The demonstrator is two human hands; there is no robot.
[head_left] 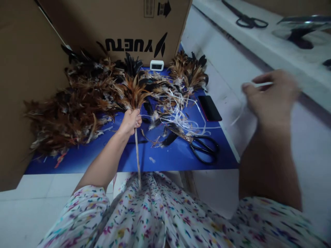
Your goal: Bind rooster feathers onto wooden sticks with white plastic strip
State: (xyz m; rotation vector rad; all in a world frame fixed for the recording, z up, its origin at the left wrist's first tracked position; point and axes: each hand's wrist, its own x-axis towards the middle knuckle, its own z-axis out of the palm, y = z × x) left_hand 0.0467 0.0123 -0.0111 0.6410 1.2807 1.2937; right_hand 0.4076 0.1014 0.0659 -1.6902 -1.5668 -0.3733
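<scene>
My left hand (pixel 131 121) is wrapped round the stick of a feather duster (pixel 134 91), just below its tuft of brown and orange feathers. The thin wooden stick (pixel 138 155) points down toward my lap. Out over the right side, my right hand (pixel 271 94) is raised and slightly blurred, its fingers curled. A white plastic string (pixel 214 127) runs from the left hand's area through a loose tangle and rises to the right hand, which appears to grip it; the exact grip is smeared.
Heaps of loose feathers (pixel 69 113) cover the left of the blue table (pixel 103 156). Black-handled scissors (pixel 204 148), a phone (pixel 210 108) and a small white digital clock (pixel 157 65) lie rightward. Cardboard boxes (pixel 103 20) wall the back and left. Other scissors (pixel 249 21) rest on a ledge.
</scene>
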